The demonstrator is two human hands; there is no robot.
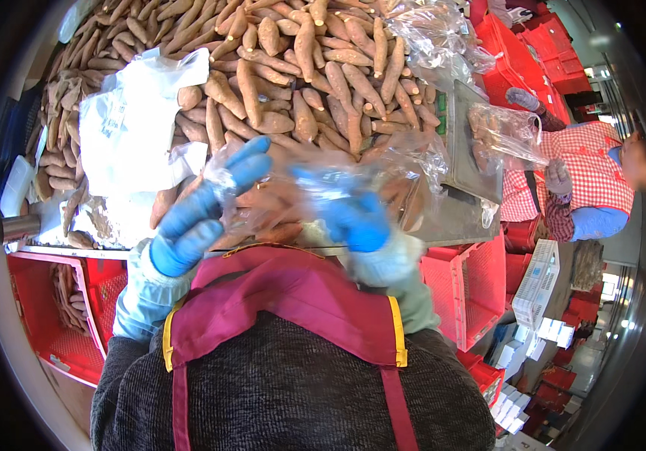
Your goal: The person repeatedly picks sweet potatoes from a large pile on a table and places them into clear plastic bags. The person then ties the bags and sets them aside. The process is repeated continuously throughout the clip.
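My left hand [202, 207], in a blue glove, is over the near edge of the sweet potato pile [293, 83], with its long fingers stretched forward. Crumpled clear film of a plastic bag [222, 183] sits caught at those fingers. To its right, my right hand [353, 218], also gloved in blue, is smeared by motion. Its fingers look curled, with clear film at their tips. Between the hands the film spreads over several sweet potatoes, and whether it is one bag I cannot make out.
White plastic sheets [139, 120] lie across the pile's left side. Red crates stand below the table, left [60, 349] and right [481, 289]. At right, a person in a checked apron [590, 161] handles a clear bag of sweet potatoes [503, 131] beside a grey tray [469, 161].
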